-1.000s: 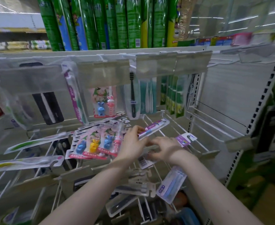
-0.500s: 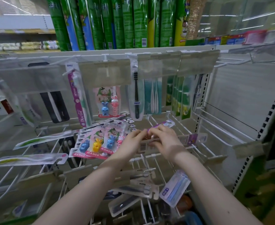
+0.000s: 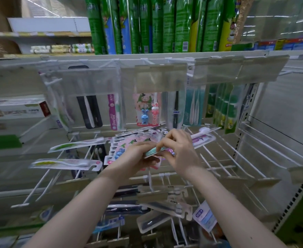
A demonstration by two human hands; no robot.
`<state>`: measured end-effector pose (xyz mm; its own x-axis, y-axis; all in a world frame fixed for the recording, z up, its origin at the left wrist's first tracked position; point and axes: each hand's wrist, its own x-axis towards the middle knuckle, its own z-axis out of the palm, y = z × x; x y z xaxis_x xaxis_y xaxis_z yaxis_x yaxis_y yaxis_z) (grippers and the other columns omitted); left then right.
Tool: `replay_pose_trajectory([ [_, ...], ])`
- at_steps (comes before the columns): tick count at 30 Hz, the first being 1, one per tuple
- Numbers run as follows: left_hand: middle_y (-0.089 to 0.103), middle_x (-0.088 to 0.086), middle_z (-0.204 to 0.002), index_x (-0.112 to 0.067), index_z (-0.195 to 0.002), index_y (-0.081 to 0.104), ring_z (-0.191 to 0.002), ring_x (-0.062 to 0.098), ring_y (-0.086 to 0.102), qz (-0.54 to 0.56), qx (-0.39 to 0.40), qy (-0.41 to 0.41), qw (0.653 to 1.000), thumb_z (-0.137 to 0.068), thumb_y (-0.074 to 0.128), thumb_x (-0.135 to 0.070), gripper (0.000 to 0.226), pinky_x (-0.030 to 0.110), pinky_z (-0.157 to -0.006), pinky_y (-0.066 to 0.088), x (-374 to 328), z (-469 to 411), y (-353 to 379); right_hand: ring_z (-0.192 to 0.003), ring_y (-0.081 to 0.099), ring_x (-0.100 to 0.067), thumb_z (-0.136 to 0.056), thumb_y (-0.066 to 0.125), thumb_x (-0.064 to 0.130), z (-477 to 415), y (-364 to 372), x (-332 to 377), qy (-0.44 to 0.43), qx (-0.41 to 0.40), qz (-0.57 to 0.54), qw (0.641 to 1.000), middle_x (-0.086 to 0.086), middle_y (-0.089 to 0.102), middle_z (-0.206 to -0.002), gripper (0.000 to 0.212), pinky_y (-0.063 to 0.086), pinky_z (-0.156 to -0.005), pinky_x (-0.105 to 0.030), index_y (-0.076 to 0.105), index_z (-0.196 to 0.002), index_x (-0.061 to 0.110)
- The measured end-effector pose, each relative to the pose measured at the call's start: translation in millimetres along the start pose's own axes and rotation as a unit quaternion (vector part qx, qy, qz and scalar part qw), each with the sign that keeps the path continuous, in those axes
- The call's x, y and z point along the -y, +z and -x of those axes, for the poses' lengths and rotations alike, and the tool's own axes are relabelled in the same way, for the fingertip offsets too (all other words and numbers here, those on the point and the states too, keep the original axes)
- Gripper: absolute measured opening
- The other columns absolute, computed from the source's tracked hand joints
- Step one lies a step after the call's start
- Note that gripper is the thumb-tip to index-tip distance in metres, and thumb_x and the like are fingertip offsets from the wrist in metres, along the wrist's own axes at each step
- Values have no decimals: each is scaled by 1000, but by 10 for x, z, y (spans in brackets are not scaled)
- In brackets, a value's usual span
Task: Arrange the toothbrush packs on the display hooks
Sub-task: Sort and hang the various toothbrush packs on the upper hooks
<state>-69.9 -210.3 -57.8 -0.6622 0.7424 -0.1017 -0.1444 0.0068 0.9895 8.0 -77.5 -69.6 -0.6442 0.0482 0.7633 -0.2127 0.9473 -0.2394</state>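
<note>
Both hands meet over the middle row of white display hooks (image 3: pixel 218 151). My left hand (image 3: pixel 134 156) grips a teal and pink toothbrush pack (image 3: pixel 155 151) from below. My right hand (image 3: pixel 179 149) pinches the same pack from above with curled fingers. A purple toothbrush pack (image 3: pixel 203 139) lies on the hooks just behind my right hand. Pink children's toothbrush packs (image 3: pixel 122 149) with blue figures hang stacked to the left of my hands.
Upper hooks carry more packs: black brushes (image 3: pixel 89 111), a pink Doctor pack (image 3: pixel 113 111), a bunny pack (image 3: pixel 147 111), green packs (image 3: pixel 225 108). Two clear packs (image 3: pixel 66 163) lie on the left hooks. Dark packs (image 3: pixel 157 208) hang below. Green tall packages (image 3: pixel 147 24) stand on the top shelf.
My hands have come together and risen slightly; both now hold a teal and pink pack. The purple pack that my left hand held now lies on the hooks behind them.
</note>
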Motion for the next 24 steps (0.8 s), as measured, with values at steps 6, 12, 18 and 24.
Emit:
replay_pose_trajectory([
  [6, 66, 22, -97, 1, -107, 64, -80, 32, 65, 11, 2, 26, 1000, -88, 55, -1, 21, 40, -72, 56, 0, 178, -430, -93, 43, -14, -62, 83, 14, -67, 237, 202, -16, -32, 14, 999, -1, 58, -89, 24, 25, -87, -22, 63, -73, 18],
  [12, 70, 17, -95, -8, -98, 65, -76, 26, 69, 11, -85, 26, 996, -87, 55, 1, 17, 21, -50, 53, 30, 311, -726, -116, 40, -16, -70, 72, 3, -112, 363, 234, 111, -29, 10, 993, 1, 50, -113, 35, 34, -106, -38, 59, -99, 20],
  [18, 69, 12, -95, -6, -96, 65, -76, 20, 69, -9, -146, 64, 987, -88, 53, 1, 16, 22, -51, 53, 96, 374, -897, -138, 18, -16, -78, 68, 6, -142, 449, 290, 255, -37, -23, 966, -3, 24, -146, 76, 16, -118, -33, 28, -141, 18],
  [24, 62, 12, -104, -8, -81, 64, -95, 27, 59, -40, -237, 97, 966, -85, 50, 4, 19, 30, -61, 45, 116, 342, -1043, -144, 9, -25, -75, 74, 14, -175, 599, 226, 363, -72, -43, 928, -9, 13, -154, 99, 14, -118, -44, 8, -149, 17],
])
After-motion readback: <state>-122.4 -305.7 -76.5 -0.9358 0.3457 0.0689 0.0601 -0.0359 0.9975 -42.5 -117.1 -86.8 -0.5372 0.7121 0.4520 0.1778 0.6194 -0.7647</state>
